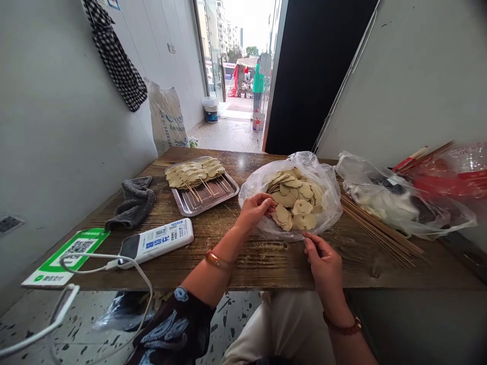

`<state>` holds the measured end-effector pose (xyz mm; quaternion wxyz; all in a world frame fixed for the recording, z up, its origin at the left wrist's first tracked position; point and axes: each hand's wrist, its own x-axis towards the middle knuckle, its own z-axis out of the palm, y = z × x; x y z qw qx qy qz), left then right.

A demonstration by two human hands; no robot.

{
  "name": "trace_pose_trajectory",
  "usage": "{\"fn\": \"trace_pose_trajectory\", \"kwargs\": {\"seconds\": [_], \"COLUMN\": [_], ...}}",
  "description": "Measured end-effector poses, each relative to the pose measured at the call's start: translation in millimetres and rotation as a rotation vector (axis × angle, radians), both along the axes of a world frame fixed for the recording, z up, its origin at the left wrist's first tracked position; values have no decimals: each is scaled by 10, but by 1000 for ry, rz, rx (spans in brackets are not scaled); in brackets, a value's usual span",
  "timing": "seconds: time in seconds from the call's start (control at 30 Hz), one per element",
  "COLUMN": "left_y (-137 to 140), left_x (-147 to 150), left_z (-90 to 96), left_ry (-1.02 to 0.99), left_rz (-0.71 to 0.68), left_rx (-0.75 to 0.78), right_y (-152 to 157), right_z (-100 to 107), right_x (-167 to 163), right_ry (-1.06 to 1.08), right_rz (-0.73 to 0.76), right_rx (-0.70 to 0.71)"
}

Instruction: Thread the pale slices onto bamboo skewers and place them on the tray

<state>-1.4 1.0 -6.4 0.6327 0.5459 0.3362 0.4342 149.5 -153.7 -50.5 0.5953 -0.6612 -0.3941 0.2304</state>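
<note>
A clear plastic bag (331,203) lies spread on the table, holding a heap of thin, pale beige round slices (291,190). My left hand (258,209) reaches over the bag's left side, its thumb and fingers drawn together against the slices. What they pinch is hidden. My right hand (323,258) is at the bag's front edge, thumb and forefinger pressed together just below the nearest slice. Anything in that pinch is too small to make out. Left of the bag, a metal tray (186,207) carries skewered slices (196,173) with the bare stick ends toward me.
A bundle of thin wooden skewers (384,233) lies right of the bag, beside another plastic bag (411,208). On the left are a grey cloth (135,200), a white device (162,241) with a cable (142,274), and a green QR-code card (72,256). Ahead is a doorway.
</note>
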Motion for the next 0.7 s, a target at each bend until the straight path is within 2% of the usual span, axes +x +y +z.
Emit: {"fn": "trace_pose_trajectory", "kwargs": {"seconds": [0.07,0.17,0.27,0.33,0.43,0.57,0.63,0.7], "left_y": [30,7,-40,-57,-57,-34,-10,23], "left_x": [8,38,55,53,54,87,107,115], "left_z": [-48,-103,-123,-118,-109,-125,-135,-136], "left_ry": [191,534,730,794,837,782,706,604], "left_rz": [51,88,13,-54,-90,-53,-20,47], "left_rx": [183,539,855,968,986,939,894,782], "right_y": [-4,-9,-10,-8,-2,4,2,-4], "right_z": [-1,-1,2,5,10,25,39,56], "right_x": [3,9,12,11,9,7,4,1], "right_ry": [21,22,-5,-29,-58,-77,-78,-75], "right_rz": [-6,2,18,19,19,23,29,43], "right_rx": [-4,-5,17,30,40,45,50,50]}}
